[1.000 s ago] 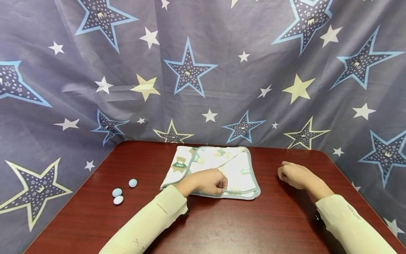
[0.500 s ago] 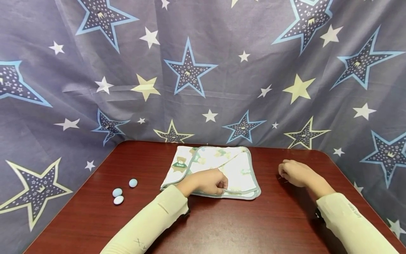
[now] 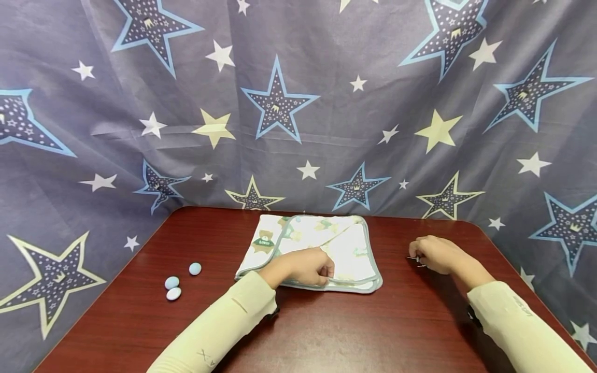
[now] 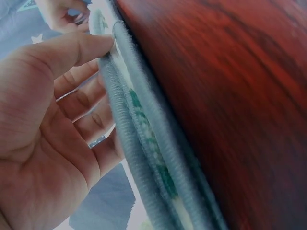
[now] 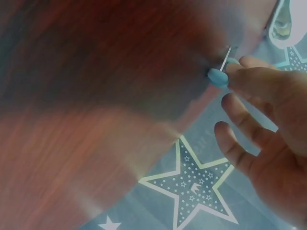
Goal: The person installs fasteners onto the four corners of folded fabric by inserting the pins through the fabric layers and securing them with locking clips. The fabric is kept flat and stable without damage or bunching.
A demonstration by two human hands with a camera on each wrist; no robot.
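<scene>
A folded white blanket [image 3: 347,251] with bear prints and grey-green binding lies at the table's far middle. My left hand [image 3: 305,266] holds its near edge; in the left wrist view, the thumb presses over the stacked bindings [image 4: 158,158] with the fingers behind. To the blanket's right, my right hand [image 3: 436,254] pinches a small pin with a light-blue oval head [image 5: 218,77] between thumb and forefinger. Its thin metal prongs stick out past the fingertips, low over the table. The other right fingers are loosely bent. On the blanket's far edge shows a small light-blue oval [image 3: 298,219].
Two light-blue ovals, one farther back [image 3: 195,268] and one nearer [image 3: 171,282], lie on the table's left side. A white oval [image 3: 174,293] sits against the nearer one. The dark red wooden table [image 3: 345,331] meets a star-patterned grey curtain [image 3: 308,145] behind.
My right hand has turned slightly, and the pin's metal prongs now show beneath its fingers, spread apart. The left hand and the blanket have stayed in place.
</scene>
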